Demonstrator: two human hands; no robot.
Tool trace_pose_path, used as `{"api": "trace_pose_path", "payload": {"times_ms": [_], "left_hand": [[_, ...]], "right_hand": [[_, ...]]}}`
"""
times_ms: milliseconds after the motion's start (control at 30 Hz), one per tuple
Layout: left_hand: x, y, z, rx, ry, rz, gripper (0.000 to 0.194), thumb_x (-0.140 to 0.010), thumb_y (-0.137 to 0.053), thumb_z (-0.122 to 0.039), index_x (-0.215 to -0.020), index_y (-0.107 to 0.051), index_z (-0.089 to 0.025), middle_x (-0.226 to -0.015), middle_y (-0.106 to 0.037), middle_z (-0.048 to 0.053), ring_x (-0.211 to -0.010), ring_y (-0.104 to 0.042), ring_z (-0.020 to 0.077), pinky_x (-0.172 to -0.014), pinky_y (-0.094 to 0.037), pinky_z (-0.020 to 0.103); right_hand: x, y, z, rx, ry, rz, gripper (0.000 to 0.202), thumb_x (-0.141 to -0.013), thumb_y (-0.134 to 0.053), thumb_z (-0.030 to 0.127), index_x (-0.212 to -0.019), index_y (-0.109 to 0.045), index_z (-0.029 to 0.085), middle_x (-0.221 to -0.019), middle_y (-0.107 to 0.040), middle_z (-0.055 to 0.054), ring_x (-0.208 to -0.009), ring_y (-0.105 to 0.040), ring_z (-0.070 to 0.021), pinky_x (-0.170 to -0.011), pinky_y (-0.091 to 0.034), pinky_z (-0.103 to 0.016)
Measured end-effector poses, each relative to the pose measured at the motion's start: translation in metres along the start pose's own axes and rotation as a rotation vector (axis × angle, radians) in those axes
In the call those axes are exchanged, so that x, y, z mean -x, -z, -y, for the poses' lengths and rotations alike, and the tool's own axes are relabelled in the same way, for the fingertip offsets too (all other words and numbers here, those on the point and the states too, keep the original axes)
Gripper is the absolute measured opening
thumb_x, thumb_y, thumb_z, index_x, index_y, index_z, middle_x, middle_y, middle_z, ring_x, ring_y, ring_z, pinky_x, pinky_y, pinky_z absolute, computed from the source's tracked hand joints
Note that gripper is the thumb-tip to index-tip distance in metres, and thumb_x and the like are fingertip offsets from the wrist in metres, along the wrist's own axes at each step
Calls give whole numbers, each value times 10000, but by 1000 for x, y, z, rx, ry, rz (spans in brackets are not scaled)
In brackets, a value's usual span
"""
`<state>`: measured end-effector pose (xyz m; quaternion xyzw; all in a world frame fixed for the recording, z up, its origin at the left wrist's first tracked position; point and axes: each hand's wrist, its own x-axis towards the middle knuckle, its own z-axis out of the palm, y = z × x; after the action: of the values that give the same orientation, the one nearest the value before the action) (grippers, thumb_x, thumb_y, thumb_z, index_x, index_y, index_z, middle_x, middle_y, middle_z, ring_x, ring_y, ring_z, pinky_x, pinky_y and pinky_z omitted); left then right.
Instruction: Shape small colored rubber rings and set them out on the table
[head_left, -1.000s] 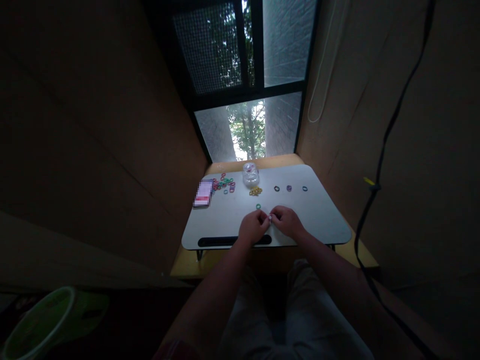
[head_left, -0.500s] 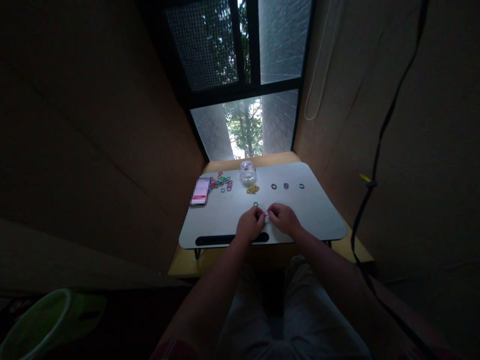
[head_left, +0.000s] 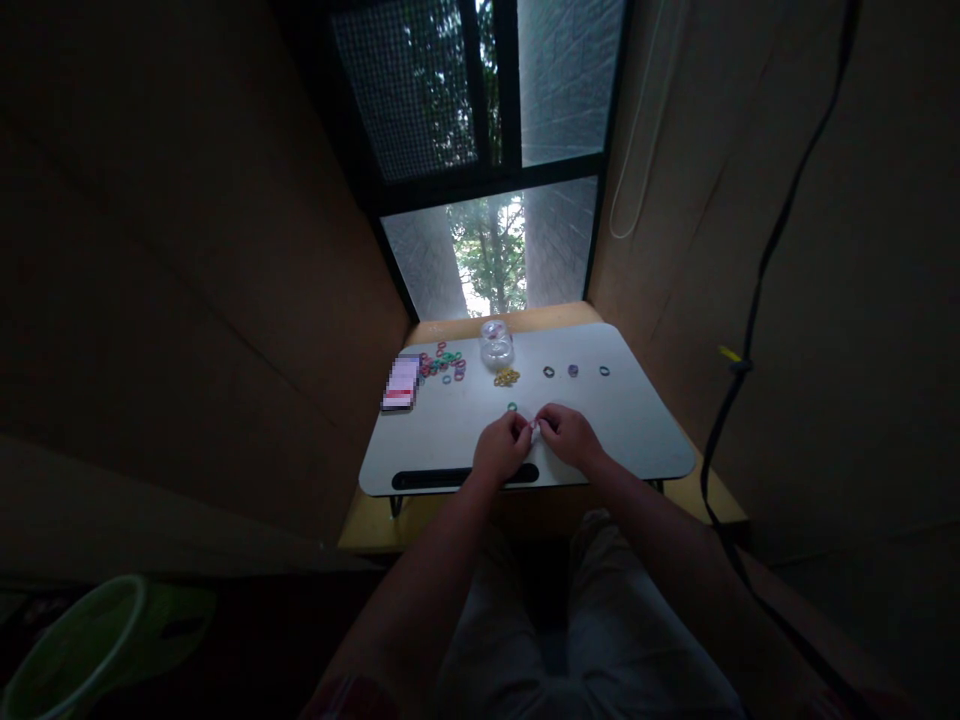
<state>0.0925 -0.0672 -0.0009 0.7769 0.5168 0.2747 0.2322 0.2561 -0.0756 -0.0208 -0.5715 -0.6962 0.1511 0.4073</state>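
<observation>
My left hand (head_left: 502, 445) and my right hand (head_left: 568, 434) meet near the front middle of the white lap table (head_left: 435, 435). Both are closed, fingertips pinching a small pinkish band (head_left: 533, 425) between them; its exact kind is too small to tell. Just beyond my left fingers lies a green ring-shaped band (head_left: 512, 407). Farther back sits a heap of yellow bands (head_left: 506, 377), with a clear plastic jar (head_left: 496, 346) behind it. To the right, a dark green band (head_left: 548, 371), a purplish band (head_left: 573, 370) and a bluish-green band (head_left: 604, 371) lie in a spaced row.
Mixed red, green and purple bands (head_left: 444, 362) are scattered at the back left, beside a phone (head_left: 401, 382). A black slot (head_left: 431, 478) runs along the table's front edge. A dark cord (head_left: 757, 285) hangs at right; a green basket (head_left: 82, 640) stands lower left.
My fingertips have shifted slightly around the pinkish band, which shows a little higher between them. The bands on the table have stayed in place.
</observation>
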Motion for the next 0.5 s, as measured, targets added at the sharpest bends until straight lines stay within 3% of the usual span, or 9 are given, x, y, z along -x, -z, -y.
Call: {"api": "trace_pose_path", "payload": {"times_ms": [267, 500], "left_hand": [[-1, -2, 3, 66, 33, -22, 198, -884, -470, -384, -872, -570, -213, -744, -651, -8, -674, -578, 121, -642, -395, 239], [-1, -2, 4, 80, 41, -35, 198, -877, -479, -379, -862, -589, -215, -774, -662, -4, -700, -588, 127, -652, -406, 244]], "right_hand": [[4, 0, 2, -106, 11, 25, 347, -761, -552, 187, -1106, -585, 203, -839, -661, -2, -546, -538, -91, -598, -446, -232], [4, 0, 1, -66, 54, 19, 303, -778, -602, 242, -1077, -619, 197, -901, -672, -27, -570, -529, -94, -637, -461, -249]]}}
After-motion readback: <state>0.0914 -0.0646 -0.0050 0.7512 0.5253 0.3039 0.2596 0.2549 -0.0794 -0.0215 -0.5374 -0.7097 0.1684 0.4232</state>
